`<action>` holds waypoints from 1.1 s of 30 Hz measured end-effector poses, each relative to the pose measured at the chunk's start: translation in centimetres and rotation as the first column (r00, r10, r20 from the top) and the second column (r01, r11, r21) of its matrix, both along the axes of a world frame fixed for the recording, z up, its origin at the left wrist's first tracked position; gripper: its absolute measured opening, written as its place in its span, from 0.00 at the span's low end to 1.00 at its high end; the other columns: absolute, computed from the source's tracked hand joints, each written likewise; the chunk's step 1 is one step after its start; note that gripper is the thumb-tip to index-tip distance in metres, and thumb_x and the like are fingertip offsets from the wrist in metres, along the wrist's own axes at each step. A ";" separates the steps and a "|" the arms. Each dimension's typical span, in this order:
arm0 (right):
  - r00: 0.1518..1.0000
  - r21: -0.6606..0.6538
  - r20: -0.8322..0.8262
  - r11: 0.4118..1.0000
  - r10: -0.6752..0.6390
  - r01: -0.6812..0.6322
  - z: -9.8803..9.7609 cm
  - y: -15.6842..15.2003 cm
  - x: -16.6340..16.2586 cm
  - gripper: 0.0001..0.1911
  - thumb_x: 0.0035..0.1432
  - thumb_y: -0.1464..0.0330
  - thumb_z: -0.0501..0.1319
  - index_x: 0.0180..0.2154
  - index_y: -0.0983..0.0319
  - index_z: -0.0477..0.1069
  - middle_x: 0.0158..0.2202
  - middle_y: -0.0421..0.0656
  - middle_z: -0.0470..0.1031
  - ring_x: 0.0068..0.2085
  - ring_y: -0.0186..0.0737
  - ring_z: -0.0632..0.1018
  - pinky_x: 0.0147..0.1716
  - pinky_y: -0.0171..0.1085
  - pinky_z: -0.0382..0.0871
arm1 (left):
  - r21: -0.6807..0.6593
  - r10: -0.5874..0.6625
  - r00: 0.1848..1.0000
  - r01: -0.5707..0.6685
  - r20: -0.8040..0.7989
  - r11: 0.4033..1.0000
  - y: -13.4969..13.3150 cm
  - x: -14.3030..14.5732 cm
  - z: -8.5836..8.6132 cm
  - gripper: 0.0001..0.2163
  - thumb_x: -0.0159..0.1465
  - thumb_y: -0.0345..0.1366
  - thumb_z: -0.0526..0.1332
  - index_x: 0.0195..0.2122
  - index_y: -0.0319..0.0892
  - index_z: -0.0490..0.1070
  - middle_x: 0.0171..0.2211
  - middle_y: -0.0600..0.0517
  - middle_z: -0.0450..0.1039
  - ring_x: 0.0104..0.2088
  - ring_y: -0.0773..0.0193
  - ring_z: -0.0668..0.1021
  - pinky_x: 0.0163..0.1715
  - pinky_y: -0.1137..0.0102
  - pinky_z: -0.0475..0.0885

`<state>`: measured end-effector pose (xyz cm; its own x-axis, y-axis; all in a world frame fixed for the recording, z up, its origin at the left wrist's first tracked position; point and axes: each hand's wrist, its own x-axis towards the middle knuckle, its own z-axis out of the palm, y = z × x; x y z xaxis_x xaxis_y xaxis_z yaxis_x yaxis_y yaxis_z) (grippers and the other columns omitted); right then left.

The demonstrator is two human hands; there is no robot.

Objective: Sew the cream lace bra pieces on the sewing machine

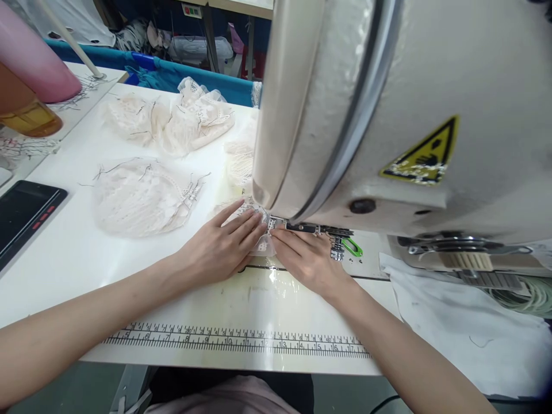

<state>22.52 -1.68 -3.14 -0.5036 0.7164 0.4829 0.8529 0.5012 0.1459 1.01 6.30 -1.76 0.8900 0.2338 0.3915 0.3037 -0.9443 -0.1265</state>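
Note:
My left hand (pixel 219 247) lies flat with fingers stretched out, pressing a small piece of cream lace (pixel 259 230) onto the white table (pixel 69 259). My right hand (pixel 308 259) rests beside it, fingers extended on the same lace, fingertips next to the presser foot (pixel 302 227) of the big cream sewing machine (pixel 409 103). Part of the lace is hidden under the machine head and my fingers.
Piles of cream lace pieces lie at left (pixel 140 198) and at the back (pixel 172 118). A black phone (pixel 21 215) sits at the left edge, an amber bottle (pixel 26 112) behind it. A printed ruler (pixel 237 340) runs along the front edge. White cloth (pixel 452 322) lies at right.

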 end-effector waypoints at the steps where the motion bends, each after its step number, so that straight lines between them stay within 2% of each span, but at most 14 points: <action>1: 1.000 -0.014 -0.003 1.000 0.000 0.000 0.0 0.0 0.0 0.12 0.62 0.79 0.58 0.44 0.62 0.74 0.47 0.40 0.80 0.44 0.32 0.78 0.39 0.35 0.68 | 0.006 -0.001 1.000 0.001 0.003 1.000 0.0 0.0 0.0 0.15 0.68 0.31 0.53 0.51 0.33 0.74 0.52 0.39 0.76 0.54 0.50 0.77 0.60 0.51 0.67; 5: 1.000 -0.091 -0.006 0.996 0.008 -0.008 0.1 0.1 0.2 0.14 0.63 0.78 0.56 0.46 0.59 0.75 0.46 0.41 0.80 0.44 0.35 0.77 0.42 0.37 0.71 | 0.052 0.015 1.000 -0.014 -0.021 0.999 -0.1 0.0 0.1 0.15 0.70 0.33 0.53 0.50 0.33 0.74 0.51 0.38 0.76 0.53 0.49 0.78 0.59 0.50 0.68; 12: 0.998 -0.138 -0.055 0.990 -0.024 0.016 -0.2 0.2 0.6 0.15 0.64 0.75 0.57 0.49 0.57 0.76 0.42 0.42 0.80 0.44 0.39 0.78 0.41 0.39 0.74 | 0.022 0.011 1.000 -0.011 -0.002 1.000 -0.1 0.1 0.2 0.13 0.70 0.33 0.55 0.50 0.35 0.75 0.48 0.40 0.78 0.52 0.50 0.78 0.59 0.48 0.68; 15: 0.995 -0.136 -0.091 0.991 -0.032 0.020 -0.2 0.4 0.7 0.14 0.64 0.74 0.58 0.48 0.57 0.75 0.43 0.41 0.80 0.43 0.38 0.79 0.40 0.38 0.75 | 0.052 0.014 1.000 -0.013 -0.021 0.999 -0.1 0.1 0.2 0.13 0.71 0.34 0.54 0.51 0.36 0.74 0.48 0.40 0.78 0.52 0.50 0.78 0.58 0.47 0.68; 19: 0.999 -0.083 -0.031 0.996 -0.017 0.014 0.3 0.7 0.8 0.10 0.65 0.74 0.58 0.45 0.60 0.75 0.43 0.40 0.81 0.38 0.35 0.80 0.36 0.36 0.75 | 0.088 0.032 0.998 -0.027 -0.046 0.996 -0.1 0.1 0.1 0.14 0.72 0.35 0.52 0.52 0.38 0.73 0.49 0.42 0.78 0.53 0.51 0.78 0.58 0.48 0.68; 24: 0.999 -0.066 -0.008 0.997 -0.036 0.035 0.6 0.6 0.8 0.11 0.66 0.73 0.57 0.48 0.61 0.73 0.46 0.42 0.80 0.39 0.35 0.80 0.37 0.36 0.75 | 0.048 0.035 0.999 -0.033 -0.033 0.998 0.0 0.1 0.0 0.14 0.71 0.34 0.53 0.53 0.37 0.72 0.49 0.41 0.77 0.54 0.49 0.77 0.59 0.46 0.67; 30: 0.999 -0.176 -0.032 0.984 -0.042 0.036 0.3 0.6 1.1 0.19 0.65 0.73 0.58 0.57 0.56 0.69 0.49 0.43 0.78 0.42 0.37 0.78 0.38 0.37 0.74 | -0.024 0.054 0.997 -0.055 -0.055 0.998 0.2 0.1 0.1 0.14 0.71 0.36 0.54 0.54 0.39 0.72 0.52 0.41 0.76 0.57 0.46 0.74 0.60 0.42 0.65; 33: 0.999 -0.165 -0.030 0.986 -0.037 0.032 0.3 0.7 1.3 0.20 0.66 0.73 0.58 0.58 0.57 0.67 0.51 0.44 0.78 0.44 0.37 0.77 0.40 0.37 0.74 | -0.017 0.056 0.997 -0.057 -0.054 0.998 0.2 0.0 -0.1 0.14 0.71 0.36 0.54 0.54 0.38 0.71 0.54 0.40 0.74 0.58 0.46 0.74 0.60 0.42 0.63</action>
